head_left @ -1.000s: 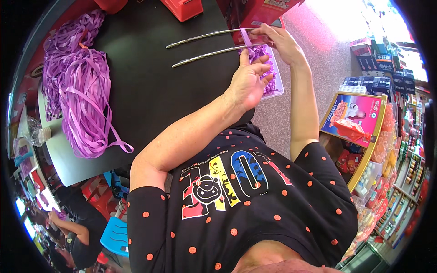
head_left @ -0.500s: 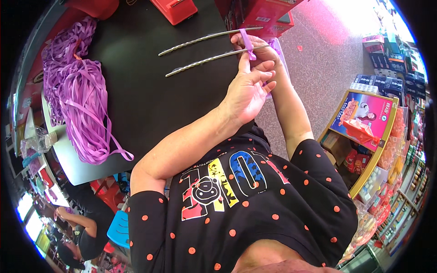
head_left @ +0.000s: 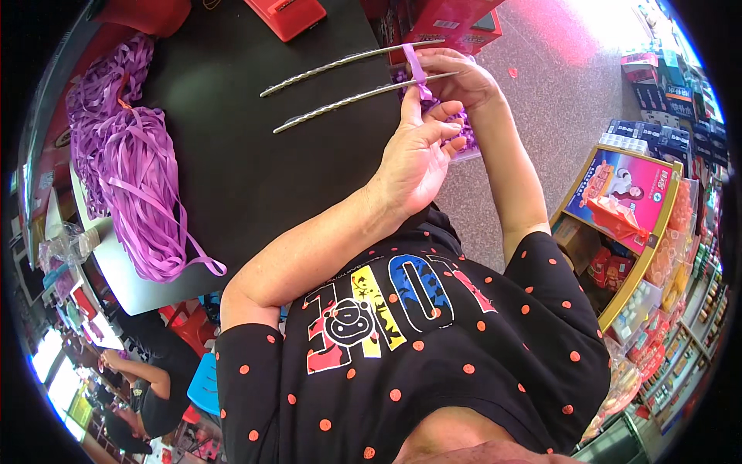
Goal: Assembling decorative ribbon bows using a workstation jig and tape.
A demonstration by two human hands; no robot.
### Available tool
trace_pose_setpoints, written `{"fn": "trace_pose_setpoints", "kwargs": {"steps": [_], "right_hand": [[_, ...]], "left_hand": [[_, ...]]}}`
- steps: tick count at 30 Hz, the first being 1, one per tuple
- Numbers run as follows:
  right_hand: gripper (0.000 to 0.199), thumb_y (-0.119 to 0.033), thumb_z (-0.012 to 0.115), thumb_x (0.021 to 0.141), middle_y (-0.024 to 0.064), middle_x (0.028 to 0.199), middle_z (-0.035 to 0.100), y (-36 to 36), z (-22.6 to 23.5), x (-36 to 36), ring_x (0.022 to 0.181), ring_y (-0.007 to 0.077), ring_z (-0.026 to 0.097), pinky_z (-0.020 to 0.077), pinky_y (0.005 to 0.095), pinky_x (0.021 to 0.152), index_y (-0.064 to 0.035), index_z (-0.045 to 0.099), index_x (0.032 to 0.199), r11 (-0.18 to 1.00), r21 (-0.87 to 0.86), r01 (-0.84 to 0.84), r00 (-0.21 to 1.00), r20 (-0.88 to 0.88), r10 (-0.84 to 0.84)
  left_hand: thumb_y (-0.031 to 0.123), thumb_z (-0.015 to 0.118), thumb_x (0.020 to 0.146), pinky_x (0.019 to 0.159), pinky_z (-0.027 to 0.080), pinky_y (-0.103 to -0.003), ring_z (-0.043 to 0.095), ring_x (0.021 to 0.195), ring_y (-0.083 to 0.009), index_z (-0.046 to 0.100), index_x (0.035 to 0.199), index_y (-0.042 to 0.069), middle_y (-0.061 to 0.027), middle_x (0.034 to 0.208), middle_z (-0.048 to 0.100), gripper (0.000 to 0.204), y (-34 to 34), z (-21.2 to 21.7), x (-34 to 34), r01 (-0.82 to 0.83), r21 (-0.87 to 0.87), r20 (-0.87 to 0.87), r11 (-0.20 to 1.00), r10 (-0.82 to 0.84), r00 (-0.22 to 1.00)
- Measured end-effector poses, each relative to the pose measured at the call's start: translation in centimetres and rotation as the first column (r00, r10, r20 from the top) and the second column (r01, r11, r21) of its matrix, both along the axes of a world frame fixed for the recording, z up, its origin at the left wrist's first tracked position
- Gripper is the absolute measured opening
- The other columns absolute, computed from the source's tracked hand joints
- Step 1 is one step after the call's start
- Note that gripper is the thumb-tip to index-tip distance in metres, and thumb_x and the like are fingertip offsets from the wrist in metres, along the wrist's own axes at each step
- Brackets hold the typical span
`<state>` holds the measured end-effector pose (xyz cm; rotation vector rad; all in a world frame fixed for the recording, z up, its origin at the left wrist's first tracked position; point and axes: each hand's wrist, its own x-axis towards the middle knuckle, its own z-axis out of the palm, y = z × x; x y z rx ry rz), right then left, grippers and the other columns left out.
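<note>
Two twisted metal rods (head_left: 332, 104) run side by side over the dark tabletop. A purple ribbon (head_left: 417, 71) loops across both near their right parts. My left hand (head_left: 421, 158) is below the lower rod, with one digit pressed to the ribbon there and its other fingers loosely bent and apart. At the right ends of the rods, my right hand (head_left: 468, 81) has its fingers bent round by the ribbon; some fingertips are hidden. Under my hands, a container of small purple ribbon pieces (head_left: 461, 127) partly shows.
A large bundle of purple ribbon (head_left: 139, 178) lies on the left of the dark table (head_left: 224, 170). Red boxes (head_left: 440, 27) and a red case (head_left: 287, 17) are at the far side. To the right is a display cabinet (head_left: 618, 201). A person (head_left: 154, 387) works at lower left.
My right hand has shifted slightly right and up, uncovering more of the purple pieces below. The rods appear slightly higher and further left in view. My left hand stays at the ribbon.
</note>
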<state>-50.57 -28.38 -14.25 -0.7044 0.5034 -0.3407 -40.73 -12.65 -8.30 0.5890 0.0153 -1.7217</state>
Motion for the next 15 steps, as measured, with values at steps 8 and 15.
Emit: {"fn": "trace_pose_setpoints", "kwargs": {"steps": [8,15], "right_hand": [[0.023,-0.021,0.062,0.087,0.0029,0.090,0.065,-0.7,2.9,-1.2,0.081,0.0105,0.059,0.0475,0.0233,0.074,-0.0007,0.065,0.099,0.963,-0.256,-0.078,0.951,-0.310,-0.006],[0.040,-0.039,0.058,0.090,0.0032,0.089,0.065,0.3,3.1,-2.2,0.084,0.0094,0.057,0.0432,0.0217,0.074,-0.0011,0.068,0.096,0.859,-0.512,-0.029,0.890,-0.404,-0.211]], "left_hand": [[-0.003,0.052,0.081,0.093,0.037,-0.039,0.049,0.102,-0.0196,0.027,0.138,0.025,-0.0060,0.115,0.049,0.069,0.1,-0.3,-0.1,-0.011,-0.036,0.013,0.999,0.011,1.000],[-0.003,0.051,0.081,0.095,0.037,-0.041,0.048,0.104,-0.0202,0.020,0.142,0.026,-0.0065,0.115,0.049,0.075,0.1,-0.2,-0.1,0.008,-0.027,0.022,1.000,-0.007,1.000]]}}
